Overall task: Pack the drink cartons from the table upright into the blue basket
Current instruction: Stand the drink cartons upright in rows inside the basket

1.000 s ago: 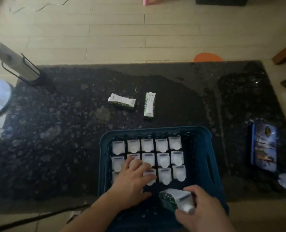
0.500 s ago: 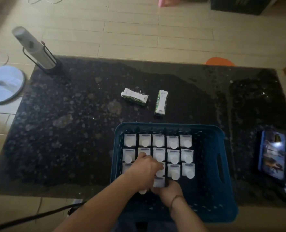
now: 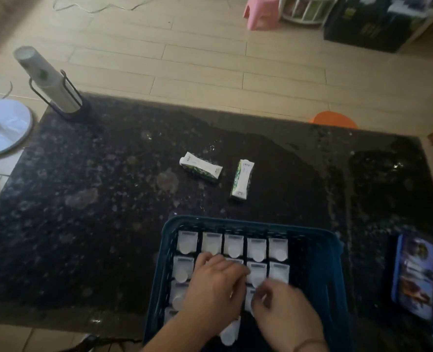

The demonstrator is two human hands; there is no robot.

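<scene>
The blue basket (image 3: pixel 248 223) stands at the near edge of the dark stone table (image 3: pixel 83 199). Inside it, several drink cartons (image 3: pixel 257 248) stand upright in rows with white caps up. My left hand (image 3: pixel 215 288) lies palm down over the middle rows and hides some tops. My right hand (image 3: pixel 283 311), blurred, has its fingers curled at the top of a carton (image 3: pixel 249 301) in the third row. Another capped carton (image 3: pixel 229 332) shows under my left wrist. Two cartons lie flat on the table beyond the basket, one (image 3: pixel 201 170) on the left and one (image 3: pixel 242 179) on the right.
A blue printed packet (image 3: pixel 413 275) lies right of the basket. A grey bottle in a wire holder (image 3: pixel 50 85) stands at the table's far left corner. On the floor are a white fan base (image 3: pixel 2 130), an orange object (image 3: pixel 333 119) and a pink stool (image 3: pixel 261 11).
My right hand brought a carton down into the basket beside my left hand, then shifted right. The view has tilted up, so the basket sits lower in frame.
</scene>
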